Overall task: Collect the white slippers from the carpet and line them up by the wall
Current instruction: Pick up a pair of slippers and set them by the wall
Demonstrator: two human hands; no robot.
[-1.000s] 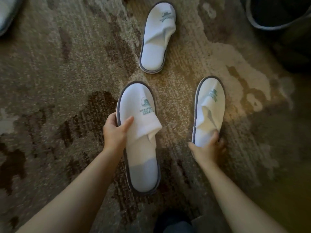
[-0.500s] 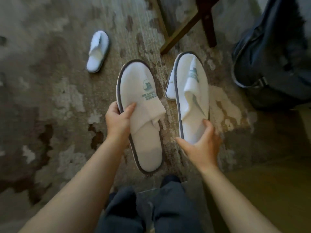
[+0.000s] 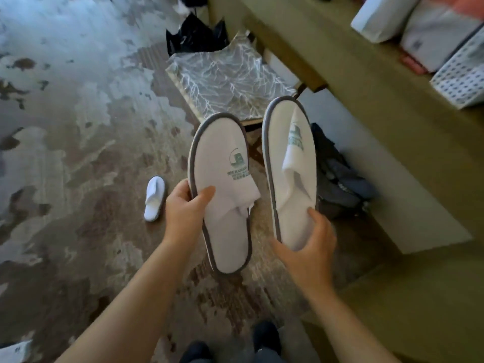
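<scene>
My left hand (image 3: pixel 184 209) grips a white slipper (image 3: pixel 222 179) with a grey rim and a green logo, held up in the air by its left edge. My right hand (image 3: pixel 306 244) holds a second white slipper (image 3: pixel 290 174) by its heel, tilted on its side next to the first. A third white slipper (image 3: pixel 155 198) lies on the patterned carpet (image 3: pixel 78 153) to the left of my left hand. A white shape at the bottom left corner (image 3: pixel 14 351) is cut off, so I cannot tell what it is.
A stool with a marbled seat (image 3: pixel 225 79) stands ahead, a black bag (image 3: pixel 195 35) behind it. A dark bag (image 3: pixel 337 179) lies under a wooden desk (image 3: pixel 366 87) on the right, which carries white packages (image 3: pixel 419 30). My feet (image 3: pixel 264 336) show at the bottom.
Both hands lifted their slippers higher off the carpet as I rose and the view swung toward the desk. The third slipper now lies lower left of the held pair.
</scene>
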